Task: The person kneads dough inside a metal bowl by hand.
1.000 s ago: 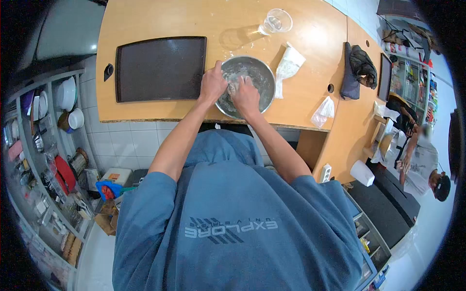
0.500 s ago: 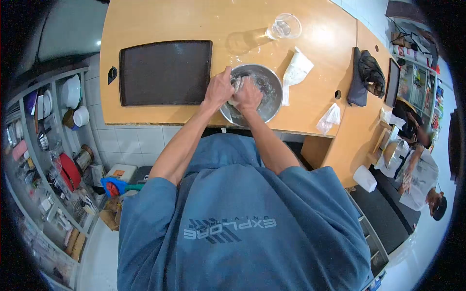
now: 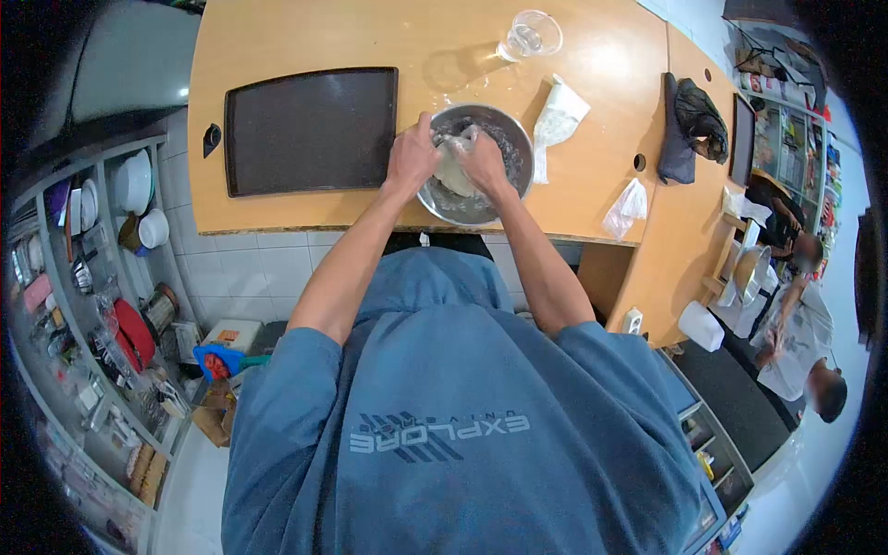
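Note:
A round metal bowl (image 3: 523, 166) stands near the table's front edge, with a pale lump of dough (image 3: 452, 173) inside and floury smears on its inner wall. At the bowl's left side, my left hand (image 3: 413, 159) is closed on the rim. My right hand (image 3: 483, 161) reaches inside from the right, its curled fingers gripping the upper part of the dough. Part of the dough and some fingertips are hidden.
Left of the bowl lies a dark tray (image 3: 312, 132). Behind it stands a clear cup (image 3: 529, 39); to the right are a crumpled white packet (image 3: 559, 116) and a small plastic bag (image 3: 626, 211). Other people (image 3: 794, 319) are at the far right.
My right hand has shifted from pressing down on the dough to gripping its upper right part, so more dough shows. My left hand stays at the rim.

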